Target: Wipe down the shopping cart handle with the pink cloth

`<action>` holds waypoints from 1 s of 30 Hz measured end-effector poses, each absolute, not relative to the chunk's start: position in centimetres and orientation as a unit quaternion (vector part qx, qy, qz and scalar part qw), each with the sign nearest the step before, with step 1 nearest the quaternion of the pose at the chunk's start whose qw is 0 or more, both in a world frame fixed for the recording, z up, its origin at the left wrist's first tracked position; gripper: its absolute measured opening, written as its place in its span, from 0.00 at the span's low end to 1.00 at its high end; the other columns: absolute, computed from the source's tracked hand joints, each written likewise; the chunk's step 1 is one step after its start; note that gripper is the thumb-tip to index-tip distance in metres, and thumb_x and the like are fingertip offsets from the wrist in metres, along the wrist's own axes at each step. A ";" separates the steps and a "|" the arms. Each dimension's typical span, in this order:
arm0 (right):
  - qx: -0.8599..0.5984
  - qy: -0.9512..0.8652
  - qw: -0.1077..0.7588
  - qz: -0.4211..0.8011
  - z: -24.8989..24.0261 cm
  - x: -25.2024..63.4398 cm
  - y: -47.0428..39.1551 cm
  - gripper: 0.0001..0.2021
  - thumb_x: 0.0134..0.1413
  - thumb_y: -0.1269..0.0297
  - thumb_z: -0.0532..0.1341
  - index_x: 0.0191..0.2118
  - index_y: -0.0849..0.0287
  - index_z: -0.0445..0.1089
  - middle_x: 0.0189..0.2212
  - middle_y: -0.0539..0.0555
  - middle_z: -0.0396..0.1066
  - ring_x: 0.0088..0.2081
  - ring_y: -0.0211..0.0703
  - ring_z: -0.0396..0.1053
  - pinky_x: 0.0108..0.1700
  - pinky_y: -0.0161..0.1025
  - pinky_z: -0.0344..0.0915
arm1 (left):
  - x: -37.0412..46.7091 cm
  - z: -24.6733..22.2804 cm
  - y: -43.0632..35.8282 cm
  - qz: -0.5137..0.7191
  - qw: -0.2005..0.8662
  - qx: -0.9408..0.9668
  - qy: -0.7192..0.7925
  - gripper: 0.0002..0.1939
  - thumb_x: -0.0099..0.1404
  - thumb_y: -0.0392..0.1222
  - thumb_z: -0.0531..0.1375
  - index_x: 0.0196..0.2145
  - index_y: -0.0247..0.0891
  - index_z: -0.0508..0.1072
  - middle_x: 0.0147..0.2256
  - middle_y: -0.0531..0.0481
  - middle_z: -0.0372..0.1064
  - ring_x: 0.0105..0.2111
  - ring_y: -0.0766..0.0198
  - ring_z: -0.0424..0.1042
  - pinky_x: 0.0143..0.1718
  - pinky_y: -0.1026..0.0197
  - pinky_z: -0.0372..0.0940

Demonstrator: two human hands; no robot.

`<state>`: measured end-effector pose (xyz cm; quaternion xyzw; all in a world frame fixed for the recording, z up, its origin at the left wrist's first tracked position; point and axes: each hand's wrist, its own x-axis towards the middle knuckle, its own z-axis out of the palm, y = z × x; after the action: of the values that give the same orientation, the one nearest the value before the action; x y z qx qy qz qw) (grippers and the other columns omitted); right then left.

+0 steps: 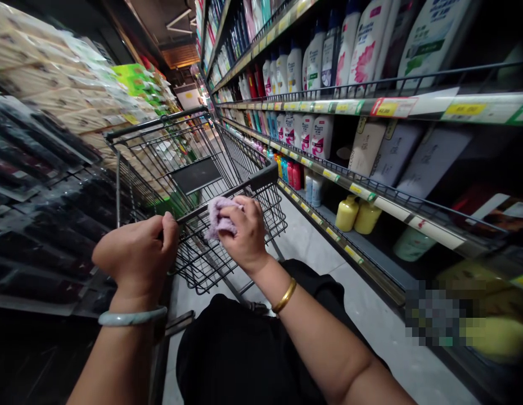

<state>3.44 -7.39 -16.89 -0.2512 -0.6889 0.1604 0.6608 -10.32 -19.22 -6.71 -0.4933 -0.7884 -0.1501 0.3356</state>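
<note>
The left hand (137, 247) is curled round the handle (264, 176) of the cart (197, 175), it seems to keep it steady, while the right hand (245, 232) pinches a bunched cloth (216, 211) against this handle, probably for firm contact. Under the cart is a pale floor (303, 242); right of it stand bottles (315, 59) on shelves (354, 106), left of it stacked packs (59, 73), beyond it a dim ceiling (156, 25).

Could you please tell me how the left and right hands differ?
The left hand is closed on the cart handle, whereas the right hand holds a lilac cloth against it. The left hand's wrist wears a pale bangle; the right hand's, a gold bangle. Both hands are at the handle.
</note>
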 end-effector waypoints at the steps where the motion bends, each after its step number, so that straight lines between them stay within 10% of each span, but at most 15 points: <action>1: -0.239 -0.693 0.660 0.162 -16.9 3.5 -7.2 0.11 0.54 0.70 0.68 0.44 0.52 0.75 0.53 0.57 0.67 0.55 0.52 0.67 0.60 0.51 0.68 | -10.3 -6.6 -19.4 -0.154 0.325 -0.499 -0.788 0.24 0.73 0.53 0.48 0.20 0.43 0.52 0.21 0.51 0.47 0.24 0.60 0.45 0.33 0.54 0.35; 30: -0.279 -0.606 0.714 0.215 -18.4 3.4 -6.2 0.11 0.47 0.72 0.68 0.37 0.53 0.71 0.48 0.57 0.68 0.52 0.50 0.71 0.57 0.48 0.71 | -9.2 -6.5 -19.3 -0.129 0.341 -0.497 -0.787 0.26 0.76 0.53 0.46 0.21 0.42 0.54 0.21 0.49 0.53 0.24 0.60 0.48 0.32 0.54 0.36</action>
<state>3.36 -6.20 -18.39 -0.2790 -0.6057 0.2147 0.7136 -9.23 -19.27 -6.54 -0.4972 -0.7874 -0.1290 0.3407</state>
